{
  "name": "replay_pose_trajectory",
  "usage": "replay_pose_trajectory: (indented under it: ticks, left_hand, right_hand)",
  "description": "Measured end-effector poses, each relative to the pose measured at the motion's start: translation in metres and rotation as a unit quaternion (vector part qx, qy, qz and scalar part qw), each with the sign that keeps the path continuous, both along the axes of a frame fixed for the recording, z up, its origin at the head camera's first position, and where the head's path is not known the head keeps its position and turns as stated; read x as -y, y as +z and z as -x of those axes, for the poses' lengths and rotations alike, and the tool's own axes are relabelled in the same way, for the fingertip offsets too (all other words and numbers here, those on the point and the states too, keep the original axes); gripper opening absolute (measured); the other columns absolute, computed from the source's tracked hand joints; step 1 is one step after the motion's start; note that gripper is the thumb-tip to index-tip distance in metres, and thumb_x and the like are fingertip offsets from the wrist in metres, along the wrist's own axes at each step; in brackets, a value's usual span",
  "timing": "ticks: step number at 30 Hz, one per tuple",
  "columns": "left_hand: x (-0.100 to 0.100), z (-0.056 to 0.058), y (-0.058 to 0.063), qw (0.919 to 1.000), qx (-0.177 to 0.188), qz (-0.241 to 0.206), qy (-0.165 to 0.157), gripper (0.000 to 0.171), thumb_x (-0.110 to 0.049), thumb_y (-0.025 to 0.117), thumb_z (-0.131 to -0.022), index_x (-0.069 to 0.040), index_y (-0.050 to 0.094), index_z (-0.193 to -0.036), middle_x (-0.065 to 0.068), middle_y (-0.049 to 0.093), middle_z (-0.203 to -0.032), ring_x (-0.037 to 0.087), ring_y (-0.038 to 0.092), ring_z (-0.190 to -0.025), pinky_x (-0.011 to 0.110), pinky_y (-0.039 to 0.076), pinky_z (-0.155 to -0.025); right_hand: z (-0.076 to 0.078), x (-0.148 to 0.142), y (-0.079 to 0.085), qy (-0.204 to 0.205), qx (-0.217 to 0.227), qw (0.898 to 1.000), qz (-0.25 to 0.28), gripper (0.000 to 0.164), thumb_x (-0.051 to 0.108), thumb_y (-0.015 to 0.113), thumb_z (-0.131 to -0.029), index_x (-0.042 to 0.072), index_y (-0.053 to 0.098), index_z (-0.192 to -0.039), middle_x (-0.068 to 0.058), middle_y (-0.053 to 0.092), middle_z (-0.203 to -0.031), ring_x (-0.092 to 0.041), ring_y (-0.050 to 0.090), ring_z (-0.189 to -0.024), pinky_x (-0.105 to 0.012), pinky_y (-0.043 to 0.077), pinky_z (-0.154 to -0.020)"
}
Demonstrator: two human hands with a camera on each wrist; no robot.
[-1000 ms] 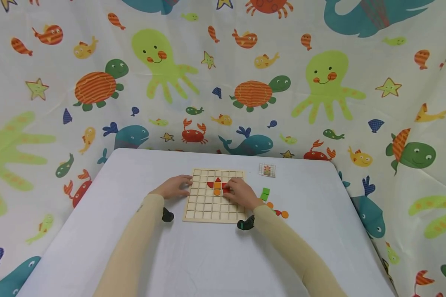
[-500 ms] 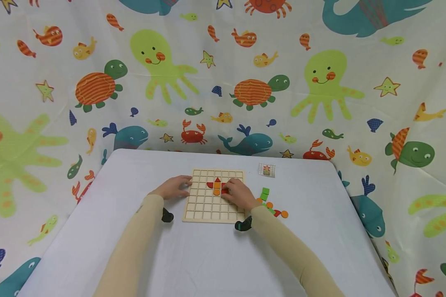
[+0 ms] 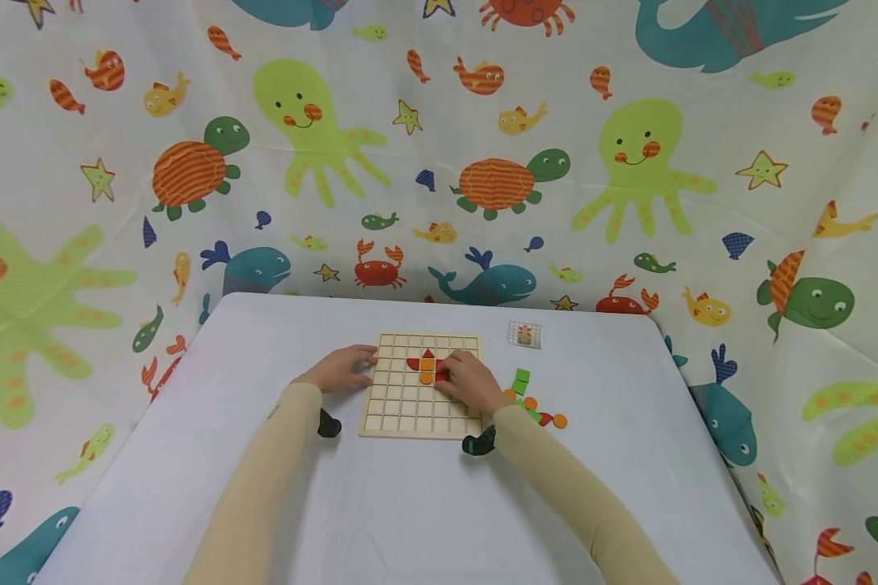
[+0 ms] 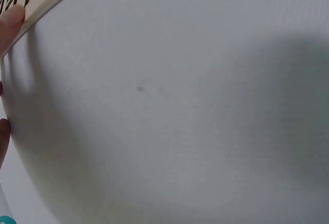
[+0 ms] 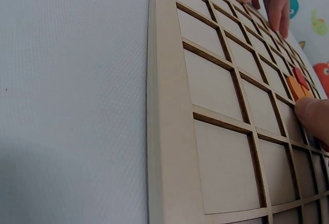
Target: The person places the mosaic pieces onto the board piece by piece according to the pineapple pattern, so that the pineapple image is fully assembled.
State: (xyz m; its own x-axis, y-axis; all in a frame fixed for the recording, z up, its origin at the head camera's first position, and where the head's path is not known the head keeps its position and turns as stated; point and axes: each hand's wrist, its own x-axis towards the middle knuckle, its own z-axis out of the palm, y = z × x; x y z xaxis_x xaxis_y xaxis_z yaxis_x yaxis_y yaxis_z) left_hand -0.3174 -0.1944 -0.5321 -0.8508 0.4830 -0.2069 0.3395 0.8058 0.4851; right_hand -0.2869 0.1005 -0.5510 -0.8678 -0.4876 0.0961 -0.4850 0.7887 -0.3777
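- My left hand (image 3: 340,368) is held wide, thumb and fingers apart, the tips touching the left edge of the wooden board (image 3: 395,410).
- My right hand (image 3: 471,382) is over the board's right half, its fingertips at a red piece (image 3: 441,376); they partly hide it, so I cannot tell whether I pinch or only press it.
- Just left of those fingertips, an orange square (image 3: 428,366) sits on the board, with a red triangle (image 3: 428,354) above it, an orange circle (image 3: 427,379) below and a curved red piece (image 3: 413,364) on its left.
- Right of the board, green squares (image 3: 523,376) and other loose pieces (image 3: 560,422) lie on the white table (image 3: 410,512).
- Behind them lies a small picture card (image 3: 524,334).
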Motion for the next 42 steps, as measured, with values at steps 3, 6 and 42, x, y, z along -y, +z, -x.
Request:
replay_pose_trajectory:
  ticks: [3,6,42]
  left_hand:
    - [0.000,0.000,0.000,1.0000,0.000,0.001,0.001,0.048,-0.021,0.074,-0.088,-0.003,0.061,-0.130,0.013,0.042,-0.151,0.034,0.032,-0.142,0.049,0.027,-0.118]
    - [0.001,0.000,0.000,1.0000,0.000,-0.001,0.000,0.048,-0.020,0.075,-0.087,-0.002,0.061,-0.130,0.013,0.042,-0.150,0.035,0.032,-0.141,0.049,0.027,-0.118]
    - [0.000,0.000,0.002,1.0000,-0.001,-0.004,-0.008,0.048,-0.019,0.074,-0.088,-0.001,0.061,-0.130,0.015,0.042,-0.150,0.036,0.033,-0.141,0.049,0.027,-0.118]
  right_hand:
    - [0.000,0.000,0.000,-0.006,0.012,1.000,0.008,0.032,0.035,0.071,-0.090,0.011,0.068,-0.110,-0.001,0.059,-0.104,-0.015,0.050,-0.091,-0.027,0.052,-0.085]
    - [0.001,0.000,0.000,-0.004,0.022,1.000,0.015,0.030,0.032,0.071,-0.090,0.011,0.066,-0.111,0.000,0.059,-0.103,-0.014,0.050,-0.088,-0.026,0.052,-0.083]
    - [0.003,-0.019,0.011,-0.051,0.147,0.979,0.134,0.038,0.017,0.070,-0.091,0.005,0.065,-0.127,-0.002,0.067,-0.106,-0.015,0.059,-0.091,-0.030,0.055,-0.088]
